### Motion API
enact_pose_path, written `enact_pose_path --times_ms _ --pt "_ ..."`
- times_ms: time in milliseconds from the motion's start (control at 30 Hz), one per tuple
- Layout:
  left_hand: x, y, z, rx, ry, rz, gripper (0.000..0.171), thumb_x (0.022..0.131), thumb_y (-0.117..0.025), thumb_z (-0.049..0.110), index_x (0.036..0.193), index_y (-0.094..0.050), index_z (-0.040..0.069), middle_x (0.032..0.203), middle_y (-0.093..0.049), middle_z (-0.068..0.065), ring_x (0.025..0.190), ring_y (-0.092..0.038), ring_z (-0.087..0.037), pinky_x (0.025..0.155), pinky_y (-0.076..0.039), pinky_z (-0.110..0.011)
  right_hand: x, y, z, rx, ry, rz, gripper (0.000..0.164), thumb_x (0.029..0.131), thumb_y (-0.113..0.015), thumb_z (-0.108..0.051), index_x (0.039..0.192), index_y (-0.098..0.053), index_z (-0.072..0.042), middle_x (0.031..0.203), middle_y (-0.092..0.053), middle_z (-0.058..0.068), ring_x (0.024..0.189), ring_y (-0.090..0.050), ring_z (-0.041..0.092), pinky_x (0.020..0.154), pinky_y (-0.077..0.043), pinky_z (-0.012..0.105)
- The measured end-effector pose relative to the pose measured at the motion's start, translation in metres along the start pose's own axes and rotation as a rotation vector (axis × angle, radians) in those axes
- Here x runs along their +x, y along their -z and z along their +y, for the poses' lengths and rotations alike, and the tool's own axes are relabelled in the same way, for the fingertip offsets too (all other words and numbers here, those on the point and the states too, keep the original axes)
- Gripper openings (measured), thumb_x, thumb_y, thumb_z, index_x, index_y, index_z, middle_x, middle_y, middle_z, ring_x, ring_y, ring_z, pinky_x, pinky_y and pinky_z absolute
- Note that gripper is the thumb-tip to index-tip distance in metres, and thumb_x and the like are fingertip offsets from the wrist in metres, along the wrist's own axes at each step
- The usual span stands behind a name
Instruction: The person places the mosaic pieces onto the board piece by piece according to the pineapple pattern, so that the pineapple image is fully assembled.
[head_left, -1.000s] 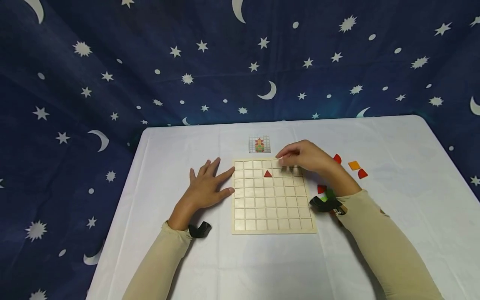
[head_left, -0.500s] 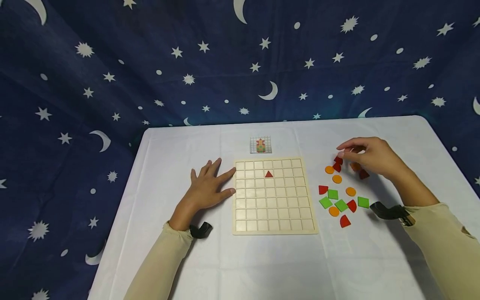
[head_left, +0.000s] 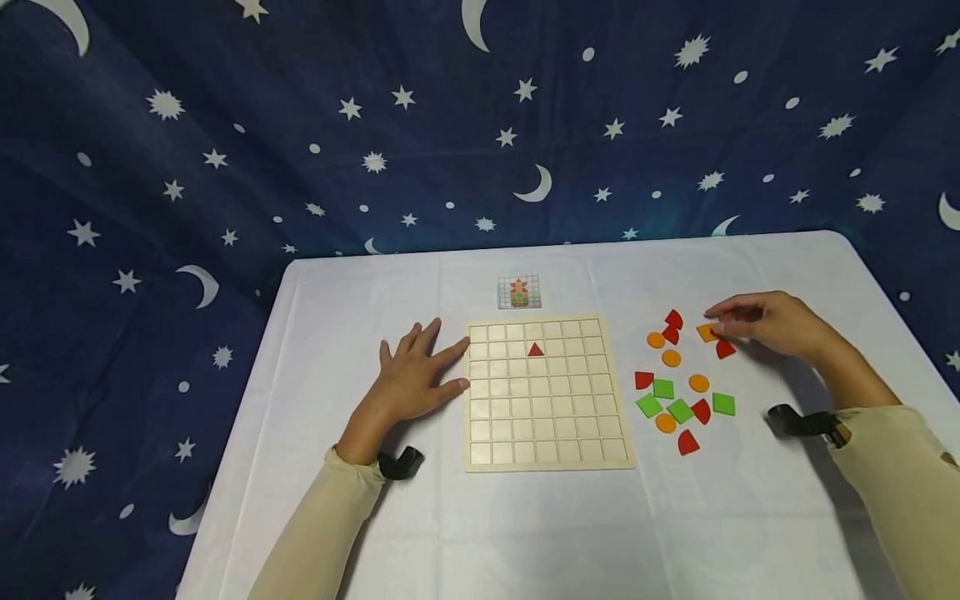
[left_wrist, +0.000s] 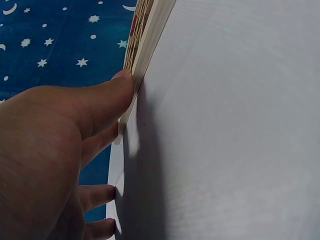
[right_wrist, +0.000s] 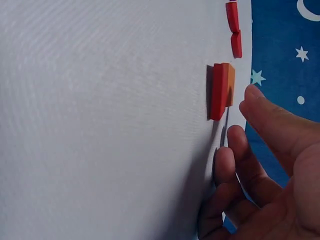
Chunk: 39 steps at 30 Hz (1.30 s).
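Observation:
My left hand (head_left: 408, 379) lies with fingers spread at the left edge of a pale gridded wooden board (head_left: 551, 465). Its thumb and index fingertip touch that edge, and in the left wrist view the thumb (left_wrist: 107, 100) rests against the board's side. One red triangle tile (head_left: 535, 350) sits in a square of the upper part of the grid. To the right, my right hand (head_left: 783, 325) hovers over an orange square tile (head_left: 706, 332) and a red quarter-circle tile (head_left: 724, 348). The right wrist view shows thumb and fingers apart beside the orange tile (right_wrist: 230, 85), holding nothing.
Between board and right hand lie several loose tiles: green squares (head_left: 663, 389), orange circles (head_left: 671, 358) and red quarter circles (head_left: 687, 442). A small pattern card (head_left: 519, 292) lies beyond the board. Dark blue star-printed cloth (head_left: 450, 125) hangs behind the white table (head_left: 547, 542).
My right hand has moved from above the board's upper right to the loose tiles, then slightly further right to the orange square. My left hand has stayed at the board's edge.

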<state>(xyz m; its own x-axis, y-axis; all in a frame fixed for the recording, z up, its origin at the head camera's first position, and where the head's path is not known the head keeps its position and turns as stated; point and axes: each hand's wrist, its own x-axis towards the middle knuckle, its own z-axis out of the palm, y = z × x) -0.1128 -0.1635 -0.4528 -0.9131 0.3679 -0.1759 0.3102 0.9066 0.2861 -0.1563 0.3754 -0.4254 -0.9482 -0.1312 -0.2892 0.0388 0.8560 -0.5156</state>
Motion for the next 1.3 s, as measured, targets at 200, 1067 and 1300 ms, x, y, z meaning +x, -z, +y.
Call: enact_pose_path --times_ms 200,1067,1300 --pt "0.0 0.001 0.001 -0.001 -0.003 -0.001 0.069 0.096 -0.054 0.066 0.157 -0.038 0.04 0.172 -0.016 -0.012 0.157 -0.015 -0.043 0.112 -0.009 -0.083 0.004 -0.004 0.004 0.016 -0.005 -0.03 0.049 0.09 -0.078 -0.041 0.123 -0.072 -0.006 0.102 -0.069 0.009 0.091 -0.05 0.023 0.068 -0.044 0.028" --pt "0.0 0.001 0.0 -0.006 -0.008 -0.001 0.068 0.096 -0.054 0.066 0.157 -0.038 0.04 0.172 -0.016 -0.012 0.157 -0.015 -0.043 0.111 -0.008 -0.083 0.0 -0.015 -0.011 0.13 -0.039 0.102 0.033 0.093 -0.078 -0.028 0.113 -0.074 -0.003 0.087 -0.071 0.004 0.078 -0.055 0.02 0.061 -0.047 0.027" --pt "0.0 0.0 0.0 0.001 -0.006 -0.005 0.068 0.097 -0.053 0.066 0.157 -0.037 0.041 0.172 -0.016 -0.012 0.157 -0.015 -0.043 0.112 -0.009 -0.083 -0.008 -0.023 -0.054 0.318 -0.093 0.132 0.048 0.088 -0.08 -0.043 0.12 -0.072 -0.008 0.089 -0.072 -0.014 0.076 -0.059 0.025 0.056 -0.053 0.035"
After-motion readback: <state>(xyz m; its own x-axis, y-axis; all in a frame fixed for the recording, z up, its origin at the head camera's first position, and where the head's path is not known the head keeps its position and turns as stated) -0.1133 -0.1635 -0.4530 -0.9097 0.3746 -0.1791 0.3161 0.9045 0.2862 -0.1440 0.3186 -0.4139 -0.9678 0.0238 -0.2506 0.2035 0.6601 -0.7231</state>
